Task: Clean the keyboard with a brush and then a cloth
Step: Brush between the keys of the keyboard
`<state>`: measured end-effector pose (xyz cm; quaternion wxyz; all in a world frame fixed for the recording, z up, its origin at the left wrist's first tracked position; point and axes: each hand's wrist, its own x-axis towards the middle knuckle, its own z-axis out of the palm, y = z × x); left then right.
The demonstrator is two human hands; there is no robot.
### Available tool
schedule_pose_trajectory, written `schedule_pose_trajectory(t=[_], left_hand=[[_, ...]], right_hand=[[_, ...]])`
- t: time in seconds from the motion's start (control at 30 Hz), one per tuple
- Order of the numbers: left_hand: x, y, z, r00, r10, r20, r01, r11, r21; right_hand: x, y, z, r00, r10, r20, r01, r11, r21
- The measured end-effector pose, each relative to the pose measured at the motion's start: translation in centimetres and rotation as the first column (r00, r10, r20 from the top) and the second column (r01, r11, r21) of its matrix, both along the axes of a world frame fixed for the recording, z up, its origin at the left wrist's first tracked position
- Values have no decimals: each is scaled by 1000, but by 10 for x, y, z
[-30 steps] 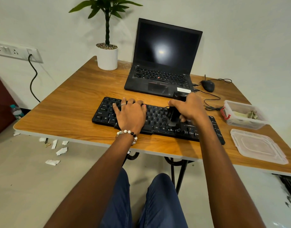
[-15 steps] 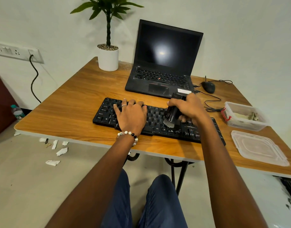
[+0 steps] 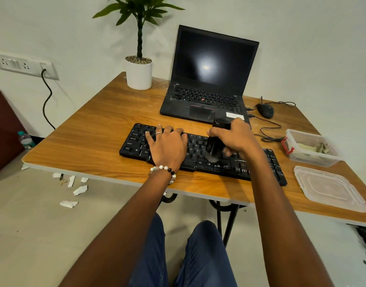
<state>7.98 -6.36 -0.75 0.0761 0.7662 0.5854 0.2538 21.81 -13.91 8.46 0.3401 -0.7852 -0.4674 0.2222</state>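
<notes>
The right hand is gripping a stubby black brush by its rounded body, fingers curled round it, and is tilting the grey bristles onto the keys near the middle of the black keyboard. The left hand is lying flat with fingers straight, pressing the keyboard's left half down. The keyboard is sitting near the front edge of the wooden bench, in front of an open laptop. It looks light and rigid, likely to skid on the smooth wood-grain top unless pinned. The brush seems light, its bristles soft, best held at the smooth handle. A clear, thin-walled plastic container is standing at the right, its lid lying just beside it.
</notes>
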Motion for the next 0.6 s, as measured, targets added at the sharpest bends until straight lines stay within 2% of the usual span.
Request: schedule_pose_trajectory(t=[0.07,0.13,0.23,0.37,0.43,0.5,0.6], left_hand=[[0,0,0,1000,0,-2,0,1000,4],[0,0,0,1000,-2,-1,2,1000,0],[0,0,0,1000,2,-15,-2,1000,1],[0,0,0,1000,3,-14,-3,1000,4],[0,0,1,1000,2,-13,-2,1000,-1],[0,0,1,1000,2,-8,-2,1000,-4],[0,0,0,1000,2,-7,-2,1000,-7]], right_hand=[[1,0,6,995,18,-98,-15,999,36],[-2,3,0,992,-20,-125,40,986,160],[-12,9,-14,995,-93,-44,101,959,264],[-17,7,-24,991,-76,108,54,980,194],[-14,3,-18,997,-23,76,15,994,110],[-10,-1,-7,1000,15,-19,-14,999,45],[-7,-5,-2,996,3,-88,9,990,139]])
